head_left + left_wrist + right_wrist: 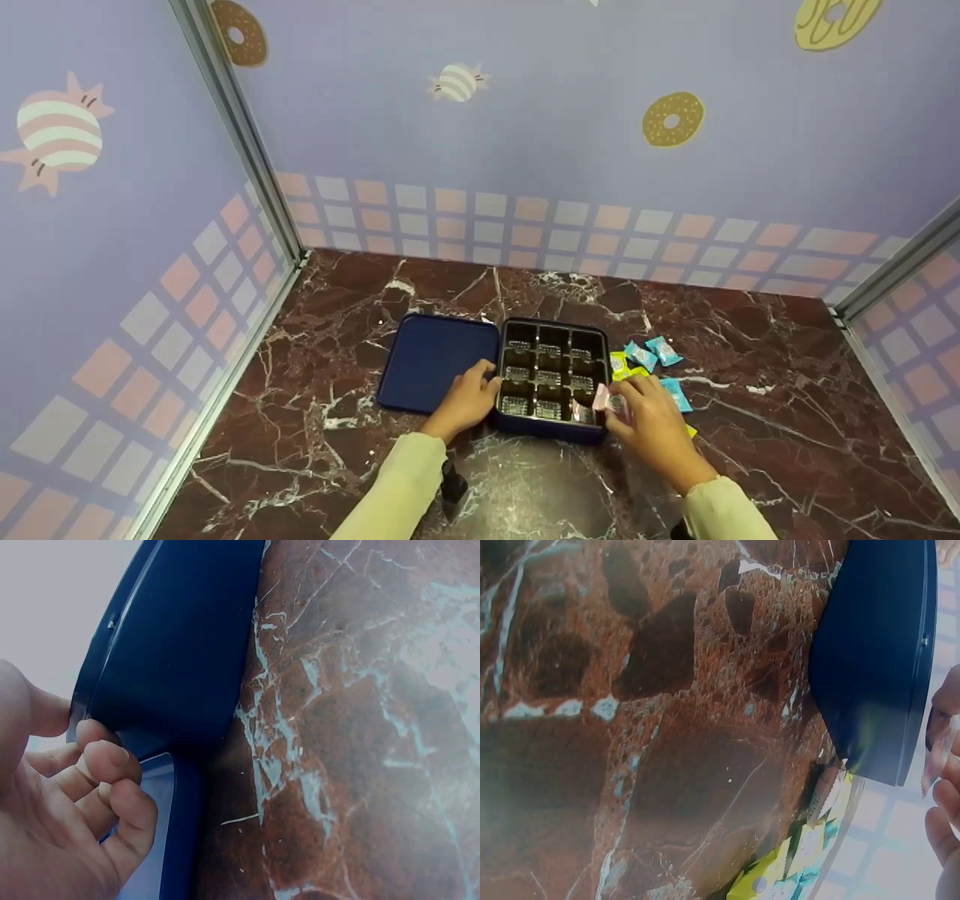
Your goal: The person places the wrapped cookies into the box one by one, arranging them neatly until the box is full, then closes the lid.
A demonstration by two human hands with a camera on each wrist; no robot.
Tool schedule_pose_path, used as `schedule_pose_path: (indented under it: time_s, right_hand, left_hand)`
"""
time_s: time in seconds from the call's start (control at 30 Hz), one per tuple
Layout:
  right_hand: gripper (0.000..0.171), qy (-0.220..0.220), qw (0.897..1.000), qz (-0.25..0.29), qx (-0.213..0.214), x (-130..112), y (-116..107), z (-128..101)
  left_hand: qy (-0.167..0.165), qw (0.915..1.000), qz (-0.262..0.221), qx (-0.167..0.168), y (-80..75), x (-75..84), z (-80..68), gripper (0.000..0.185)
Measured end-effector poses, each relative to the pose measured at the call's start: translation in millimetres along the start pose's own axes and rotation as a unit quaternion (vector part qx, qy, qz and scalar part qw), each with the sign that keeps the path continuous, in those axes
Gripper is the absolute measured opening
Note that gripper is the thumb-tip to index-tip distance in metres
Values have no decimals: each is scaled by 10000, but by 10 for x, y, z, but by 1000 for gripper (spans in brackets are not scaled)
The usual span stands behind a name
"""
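Observation:
A dark blue box holds a black divided tray with several compartments. My left hand grips the box's left rim; in the left wrist view its thumb and curled fingers meet at that edge. Over the box's near right corner, my right hand pinches a small pink wrapped candy. Another pink wrapped candy lies in the near right compartment. Only part of the right hand and a bit of its wrapper show in the right wrist view.
Left of the box lies its flat blue lid. Blue wrapped candies and yellow wrapped candies are scattered to the right, some partly behind the right hand. Patterned panels rise behind the marbled tabletop and at both sides.

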State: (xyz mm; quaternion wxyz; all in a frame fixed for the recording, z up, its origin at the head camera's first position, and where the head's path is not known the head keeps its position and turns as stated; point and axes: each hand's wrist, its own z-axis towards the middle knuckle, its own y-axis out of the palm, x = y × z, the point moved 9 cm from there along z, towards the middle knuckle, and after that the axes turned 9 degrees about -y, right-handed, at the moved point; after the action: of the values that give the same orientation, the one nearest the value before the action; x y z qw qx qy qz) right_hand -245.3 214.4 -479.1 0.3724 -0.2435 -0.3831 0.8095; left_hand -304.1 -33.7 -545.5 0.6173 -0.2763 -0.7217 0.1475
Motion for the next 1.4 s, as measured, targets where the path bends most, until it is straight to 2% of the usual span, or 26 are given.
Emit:
schedule_pose_path:
  time_s: [0.53, 0.8, 1.4]
  right_hand:
    - [26, 9, 9998, 77, -165, -44, 45, 39]
    - [26, -72, 9999, 137, -63, -63, 50, 59]
    - [29, -65, 9998, 56, -163, -115, 82, 84]
  left_hand:
    - [34, 10000, -55, -3, -1, -3, 1, 30]
    - [12, 10000, -10, -54, 4, 0, -7, 31]
    - [-17, 10000, -33, -46, 8, -1, -4, 31]
